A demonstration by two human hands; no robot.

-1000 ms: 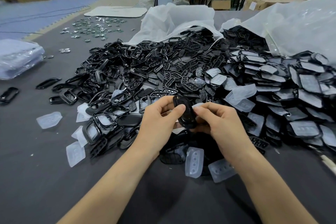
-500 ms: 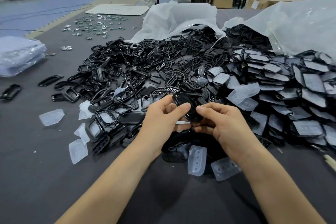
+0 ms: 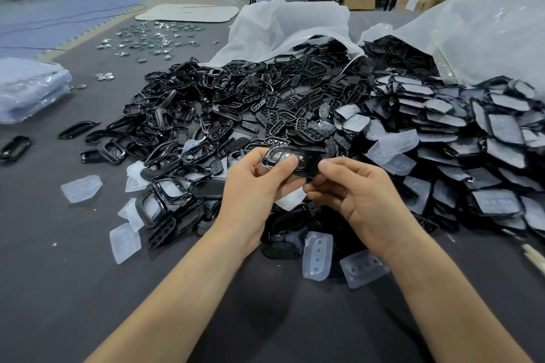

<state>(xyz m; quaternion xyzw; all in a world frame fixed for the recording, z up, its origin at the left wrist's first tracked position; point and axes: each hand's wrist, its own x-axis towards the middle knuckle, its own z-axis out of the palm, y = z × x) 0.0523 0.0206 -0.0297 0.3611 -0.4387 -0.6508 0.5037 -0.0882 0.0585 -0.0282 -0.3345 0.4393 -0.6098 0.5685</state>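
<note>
two hands meet over the near edge of a big pile, both on one black key-fob shell (image 3: 283, 158). the left hand (image 3: 253, 186) pinches it, thumb laid across the shell's face and fingers curled behind. the right hand (image 3: 362, 194) pinches the shell's right end between thumb and curled fingers. the shell lies lengthwise between them, held clear of the dark grey worktop (image 3: 59, 289), just above a few black parts and clear silicone pads (image 3: 318, 255) lying near the wrists. a pale pad (image 3: 290, 199) shows under the hands; i cannot tell whether any finger holds it. behind the shell spreads a heap of black frames (image 3: 206, 115), spilling from an open plastic bag (image 3: 289, 23). to the right, black shells with pale inserts (image 3: 472, 132) pour from a second bag (image 3: 486, 35). far off on the left lie small silvery pieces (image 3: 153, 38), and a stack of clear-wrapped packs (image 3: 29, 88) sits at the left edge.
</note>
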